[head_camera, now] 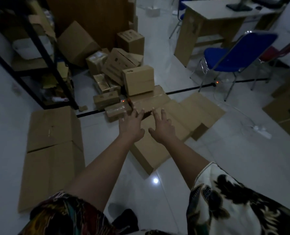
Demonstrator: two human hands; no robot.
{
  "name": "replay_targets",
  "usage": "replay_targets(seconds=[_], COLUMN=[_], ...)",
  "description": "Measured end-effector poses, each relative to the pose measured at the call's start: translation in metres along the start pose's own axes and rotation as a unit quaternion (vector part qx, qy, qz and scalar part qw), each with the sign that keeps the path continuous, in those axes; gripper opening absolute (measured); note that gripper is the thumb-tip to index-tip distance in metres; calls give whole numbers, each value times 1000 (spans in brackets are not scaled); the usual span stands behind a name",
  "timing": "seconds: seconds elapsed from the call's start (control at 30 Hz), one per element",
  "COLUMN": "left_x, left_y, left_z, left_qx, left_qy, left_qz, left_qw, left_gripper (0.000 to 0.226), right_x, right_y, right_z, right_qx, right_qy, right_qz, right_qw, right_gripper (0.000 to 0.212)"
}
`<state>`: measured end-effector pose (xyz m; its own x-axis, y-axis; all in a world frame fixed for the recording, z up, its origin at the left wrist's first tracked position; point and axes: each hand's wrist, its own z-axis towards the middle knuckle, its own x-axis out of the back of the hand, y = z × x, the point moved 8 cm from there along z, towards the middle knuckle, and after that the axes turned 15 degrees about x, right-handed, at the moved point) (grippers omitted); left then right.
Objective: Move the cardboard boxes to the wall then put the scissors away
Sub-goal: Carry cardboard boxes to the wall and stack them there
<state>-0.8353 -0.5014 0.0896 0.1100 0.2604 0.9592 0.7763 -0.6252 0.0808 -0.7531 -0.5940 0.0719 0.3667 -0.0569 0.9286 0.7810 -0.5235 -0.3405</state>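
Observation:
My left hand (131, 124) and my right hand (161, 127) reach forward side by side with fingers spread, holding nothing. Their fingertips hover at the near edge of a long taped cardboard box (149, 100) lying on the floor. A small upright box (138, 79) stands on its far end. Under my hands lies flattened cardboard (196, 109). More cardboard boxes (122, 60) are heaped behind, toward a wooden panel. Something small and orange-red (128, 100) shows at the long box's left end; I cannot tell whether it is the scissors.
A large flattened box (53, 150) lies on the white tile floor at left. A black metal shelf (34, 53) stands at far left. At right are a blue chair (234, 55), a desk (213, 19), a power strip (262, 131) with cables, and more boxes (288, 106).

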Motion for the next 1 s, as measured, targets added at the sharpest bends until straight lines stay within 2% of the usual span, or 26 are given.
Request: replay_targets(seconds=[0.17,0.4,0.67,0.77,0.9,1.0], left_x=[-35,-59,-76,-80,-86,-103], left_y=[34,41,14,9,9,11], left_z=[-19,-8,60,85,126,148], left_qx=[-27,-50,-80,-93,-143,-170], left_qy=[-33,-64,-92,-108,-116,-129], left_qz=[27,52,84,82,86,102], left_qw=[999,995,989,986,979,972], left_gripper=[84,85,83,81,79,80], right_x=[-22,-45,-65,-66,-77,-102], right_y=[36,51,54,61,64,68], right_z=[-40,-45,1,17,40,42], right_qx=[-37,-69,-132,-182,-203,-220], right_qy=[-26,-40,-20,-7,27,16], right_qz=[14,16,67,78,109,109], right_qw=[999,997,989,980,973,969], right_gripper=[82,80,78,77,78,80])
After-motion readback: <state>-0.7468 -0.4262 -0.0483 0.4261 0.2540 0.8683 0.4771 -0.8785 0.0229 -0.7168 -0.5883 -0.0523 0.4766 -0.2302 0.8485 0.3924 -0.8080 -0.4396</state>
